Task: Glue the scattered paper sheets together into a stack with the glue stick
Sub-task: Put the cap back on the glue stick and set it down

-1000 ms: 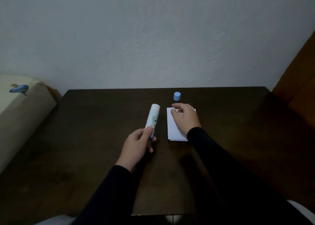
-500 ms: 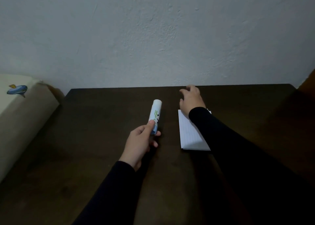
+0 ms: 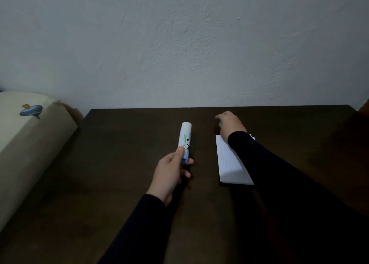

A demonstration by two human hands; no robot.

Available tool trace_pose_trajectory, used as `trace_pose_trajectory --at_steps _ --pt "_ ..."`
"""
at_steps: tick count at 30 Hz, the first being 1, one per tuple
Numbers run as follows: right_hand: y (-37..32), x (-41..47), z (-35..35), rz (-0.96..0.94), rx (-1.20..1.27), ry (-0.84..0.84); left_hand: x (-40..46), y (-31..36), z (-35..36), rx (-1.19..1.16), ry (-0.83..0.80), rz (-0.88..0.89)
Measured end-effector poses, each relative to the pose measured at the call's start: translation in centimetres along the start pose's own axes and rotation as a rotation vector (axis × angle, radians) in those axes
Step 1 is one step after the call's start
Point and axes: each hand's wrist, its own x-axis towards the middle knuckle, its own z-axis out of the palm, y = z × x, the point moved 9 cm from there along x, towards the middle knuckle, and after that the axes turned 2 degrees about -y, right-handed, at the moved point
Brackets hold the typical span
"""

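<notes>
The smooth cylindrical glue stick (image 3: 185, 141) is gripped at its blue base by the left hand (image 3: 169, 175), uncapped. The right hand (image 3: 229, 123) is curled at the far worktop (image 3: 119, 183), seemingly round a bluish cap; capping should be done squarely. Thin lined paper sheets (image 3: 229, 161) lie stacked beneath the sleeve.

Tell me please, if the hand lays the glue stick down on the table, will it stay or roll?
The glue stick is a smooth round tube, so on its side it would probably roll on the flat table. It looks light: the left hand holds it by the lower end alone. Standing upright, being tall and narrow, it may tip.
</notes>
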Motion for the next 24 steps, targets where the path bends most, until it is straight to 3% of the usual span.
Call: trace_pose_trajectory --at_steps 8,13,19,24 --pt "-1.9 -3.7 -5.1 -0.053 0.292 0.16 -0.3 0.4 0.1 0.037 -0.029 0.02" --pt "-1.4 -9.0 -7.6 -0.057 0.44 0.136 -1.6 0.7 1.7 0.04 -0.102 0.028" --pt "0.8 -15.1 -9.1 0.067 0.598 0.112 -5.1 1.6 4.0 0.078 -0.284 0.037" --pt "2.4 -20.0 -9.7 0.216 0.848 0.175 -8.2 1.9 5.9 0.147 -0.342 0.098"
